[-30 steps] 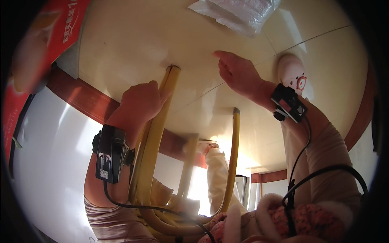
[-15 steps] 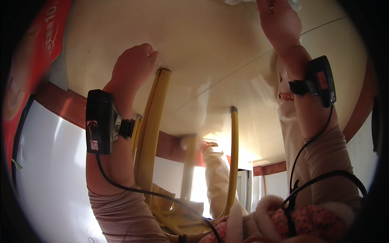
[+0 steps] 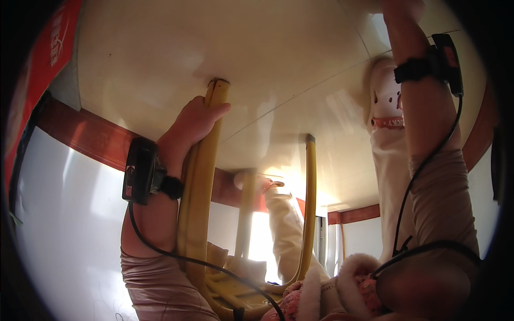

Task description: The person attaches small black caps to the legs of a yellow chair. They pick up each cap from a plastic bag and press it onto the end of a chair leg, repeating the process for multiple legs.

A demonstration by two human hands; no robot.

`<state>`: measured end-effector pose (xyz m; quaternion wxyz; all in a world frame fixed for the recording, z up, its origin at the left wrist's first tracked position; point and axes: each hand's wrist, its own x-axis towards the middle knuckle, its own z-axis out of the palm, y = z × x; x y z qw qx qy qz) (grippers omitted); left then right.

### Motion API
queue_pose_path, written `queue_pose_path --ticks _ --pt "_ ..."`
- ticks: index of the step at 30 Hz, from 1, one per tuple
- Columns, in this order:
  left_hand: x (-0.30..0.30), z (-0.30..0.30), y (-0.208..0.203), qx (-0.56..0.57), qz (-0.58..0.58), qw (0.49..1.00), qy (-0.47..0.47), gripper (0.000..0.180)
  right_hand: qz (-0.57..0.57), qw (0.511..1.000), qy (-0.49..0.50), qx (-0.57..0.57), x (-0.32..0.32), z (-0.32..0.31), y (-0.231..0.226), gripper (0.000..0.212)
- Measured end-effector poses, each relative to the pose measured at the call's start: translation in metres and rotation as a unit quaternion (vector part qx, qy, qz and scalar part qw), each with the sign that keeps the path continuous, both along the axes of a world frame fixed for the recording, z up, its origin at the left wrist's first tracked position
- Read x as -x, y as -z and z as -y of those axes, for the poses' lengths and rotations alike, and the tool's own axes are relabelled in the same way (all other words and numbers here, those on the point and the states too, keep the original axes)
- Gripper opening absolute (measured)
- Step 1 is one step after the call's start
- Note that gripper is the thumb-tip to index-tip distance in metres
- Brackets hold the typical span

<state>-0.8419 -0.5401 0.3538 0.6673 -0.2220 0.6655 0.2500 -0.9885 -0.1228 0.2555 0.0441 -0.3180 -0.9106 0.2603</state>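
A yellow plastic stool or chair (image 3: 201,187) shows its legs reaching to the shiny cream floor. My left hand (image 3: 195,120) grips the nearest-left leg close to its foot, the thumb laid across the front and the other fingers hidden. At the top right, my right hand (image 3: 405,9) is blurred and partly cut off by the frame edge. A pale patch (image 3: 380,27) shows beside it; I cannot make out what it is, or whether the fingers hold anything.
Black devices (image 3: 138,171) are strapped to both my wrists, with cables trailing across my arms. My light-coloured shoe (image 3: 386,88) rests on the floor at right. A red printed box or panel (image 3: 40,69) stands at far left, near a red-brown skirting (image 3: 91,134) and white wall.
My left hand has come down and right onto the yellow leg, which it was beside before. My right hand has moved right and further out of the frame.
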Motion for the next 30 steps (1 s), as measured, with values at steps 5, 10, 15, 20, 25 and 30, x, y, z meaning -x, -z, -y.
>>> queue_pose_path --ticks 5,10,15,20,25,30 --pt "-0.001 0.004 -0.009 -0.015 -0.005 1.0 0.019 0.057 -0.017 0.98 0.096 0.176 -0.006 0.001 -0.03 0.025" --pt "-0.002 0.001 -0.011 0.0 0.003 1.0 0.024 0.061 -0.003 0.934 0.133 0.333 -0.048 0.029 -0.082 0.026" --pt "-0.006 -0.019 -0.01 0.01 -0.016 0.999 0.033 0.064 0.025 0.901 0.163 0.402 -0.079 0.055 -0.136 0.011" --pt "-0.01 -0.057 -0.02 0.009 -0.013 0.999 0.038 0.065 0.27 0.763 0.063 0.584 -0.116 0.088 -0.144 0.007" --pt "-0.012 -0.077 -0.027 0.019 -0.019 0.998 0.06 0.067 0.349 0.688 -0.012 0.636 -0.14 0.123 -0.126 0.019" --pt "-0.01 -0.076 -0.028 -0.069 -0.307 0.949 -0.002 0.052 0.4 0.65 0.013 0.645 -0.146 0.14 -0.112 0.026"
